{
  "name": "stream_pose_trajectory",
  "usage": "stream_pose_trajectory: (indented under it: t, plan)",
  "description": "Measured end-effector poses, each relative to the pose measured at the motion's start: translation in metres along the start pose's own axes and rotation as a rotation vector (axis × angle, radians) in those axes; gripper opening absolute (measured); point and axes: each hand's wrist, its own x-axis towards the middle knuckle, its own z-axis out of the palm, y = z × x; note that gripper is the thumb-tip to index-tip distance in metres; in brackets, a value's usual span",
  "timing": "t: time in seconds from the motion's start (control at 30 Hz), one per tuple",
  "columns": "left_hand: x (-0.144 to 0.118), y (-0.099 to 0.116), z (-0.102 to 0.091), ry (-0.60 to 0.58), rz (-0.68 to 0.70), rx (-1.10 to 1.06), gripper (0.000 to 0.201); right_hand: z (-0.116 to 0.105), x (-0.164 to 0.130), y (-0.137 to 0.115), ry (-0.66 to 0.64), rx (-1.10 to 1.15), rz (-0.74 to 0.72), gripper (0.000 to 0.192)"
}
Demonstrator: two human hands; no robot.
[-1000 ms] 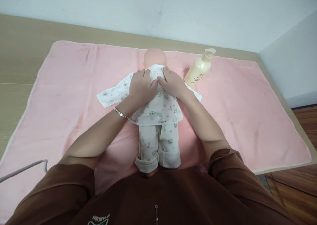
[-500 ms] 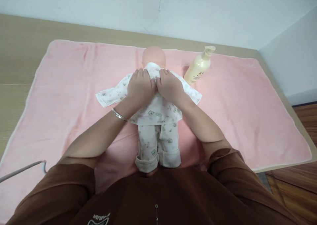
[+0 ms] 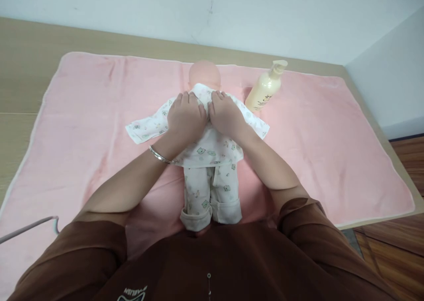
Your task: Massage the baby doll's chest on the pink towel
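The baby doll (image 3: 213,153) lies beneath the left hand (image 3: 187,118) and right hand (image 3: 227,117), their outstretched, unclenched fingers (image 3: 186,99) resting on its printed shirt (image 3: 215,146), just short of its bald head (image 3: 204,73).

1. Doll (image 3: 204,73) in printed shirt (image 3: 212,153) and cuffed trousers (image 3: 198,188), lying on a pink mat (image 3: 331,151).
2. Left hand (image 3: 186,116), with bracelet (image 3: 159,156) at the wrist, and right hand (image 3: 226,116), both palm-down on the shirt.
3. Pump bottle (image 3: 264,90), standing near the right-hand sleeve (image 3: 257,123).

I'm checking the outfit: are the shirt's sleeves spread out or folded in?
Spread out: both sleeves reach outward from the doll across the pink mat.
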Motion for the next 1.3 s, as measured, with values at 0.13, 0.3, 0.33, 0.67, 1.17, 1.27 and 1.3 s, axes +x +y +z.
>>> stream_pose_trajectory:
  t: [0.13, 0.3, 0.33, 0.67, 1.17, 1.27, 1.3]
  plan:
    - [-0.008, 0.021, -0.007, -0.113, 0.013, 0.174, 0.050, -0.004, 0.009, 0.006, -0.033, 0.038, 0.093, 0.057]
    - [0.012, 0.008, -0.012, -0.186, 0.038, 0.350, 0.036, -0.010, -0.019, -0.018, -0.055, -0.054, -0.005, 0.059]
    - [0.013, 0.006, -0.011, -0.193, 0.057, 0.385, 0.036, -0.011, -0.022, -0.020, -0.067, -0.058, -0.023, 0.059]
    - [0.010, 0.013, -0.007, -0.165, 0.030, 0.398, 0.040, 0.004, 0.008, 0.001, -0.017, 0.028, 0.080, 0.062]
    - [0.025, -0.001, -0.019, -0.225, -0.107, 0.257, 0.031, 0.000, -0.022, -0.022, 0.061, -0.120, -0.019, 0.057]
    - [0.020, 0.001, -0.017, -0.187, -0.128, 0.268, 0.033, 0.001, -0.017, -0.018, 0.045, -0.084, -0.036, 0.057]
    - [0.014, 0.006, -0.014, -0.185, -0.087, 0.285, 0.034, 0.001, -0.010, -0.012, 0.025, -0.047, -0.019, 0.057]
